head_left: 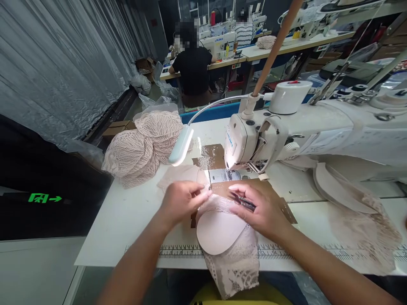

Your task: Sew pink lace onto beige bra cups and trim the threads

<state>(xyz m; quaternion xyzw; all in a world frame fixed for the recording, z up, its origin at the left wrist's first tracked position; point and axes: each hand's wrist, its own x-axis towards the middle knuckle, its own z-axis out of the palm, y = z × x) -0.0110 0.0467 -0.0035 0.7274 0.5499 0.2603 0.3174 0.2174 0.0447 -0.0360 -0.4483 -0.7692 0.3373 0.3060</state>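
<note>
My left hand [182, 201] is closed in a pinch, thumb against forefinger, at the upper edge of a pale pink lace piece [233, 258]. What lies between those fingertips is too small to make out. My right hand [257, 207] is closed around dark thread snips [244, 202], just right of the lace's upper edge. A smooth, rounded bra cup [219, 233] lies on the lace, which drapes over the table's front edge. Behind my hands is the sewing machine's needle area [227, 174]. Another pale fabric piece [178, 177] lies beyond my left hand.
A stack of lace pieces [140, 144] sits at the table's back left. A lamp [182, 146] hangs left of the sewing machine [246, 137]. More cups and lace [343, 195] lie at right. A printed ruler [178, 251] runs along the front. A person [193, 70] sits ahead.
</note>
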